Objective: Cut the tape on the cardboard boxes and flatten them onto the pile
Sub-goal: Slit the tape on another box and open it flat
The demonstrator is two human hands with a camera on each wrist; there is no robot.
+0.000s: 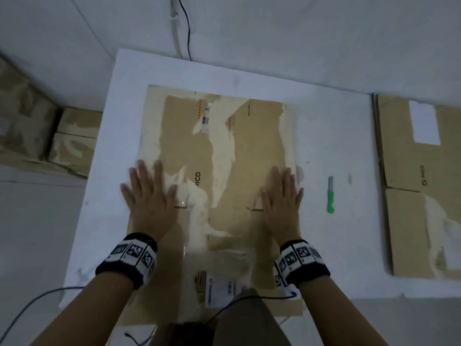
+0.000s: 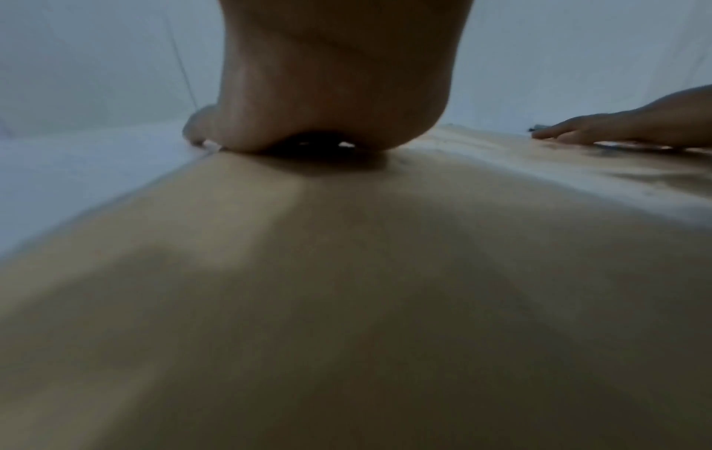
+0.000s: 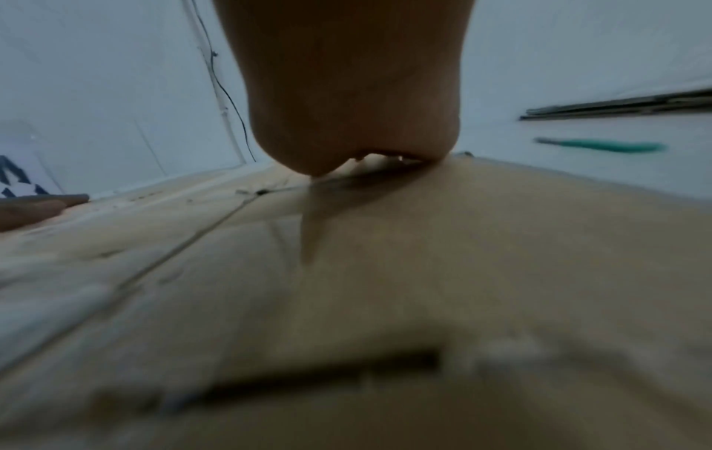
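A flattened brown cardboard box (image 1: 224, 151) with torn pale patches and a shipping label lies on the white table (image 1: 324, 146). My left hand (image 1: 147, 191) presses flat on its left side, fingers spread and straight. My right hand (image 1: 282, 196) presses flat on its right side the same way. In the left wrist view the left hand's palm (image 2: 331, 91) meets the cardboard (image 2: 347, 274), and the right hand (image 2: 616, 128) shows at the far right. The right wrist view shows the right palm (image 3: 354, 91) on the cardboard (image 3: 424, 274). A green-handled knife (image 1: 330, 196) lies on the table right of my right hand.
A pile of flattened cardboard (image 1: 421, 183) lies at the table's right end. Unflattened boxes (image 1: 50, 138) stand on the floor to the left. A black cable (image 1: 185, 28) runs down the wall behind. The knife (image 3: 604, 146) also shows in the right wrist view.
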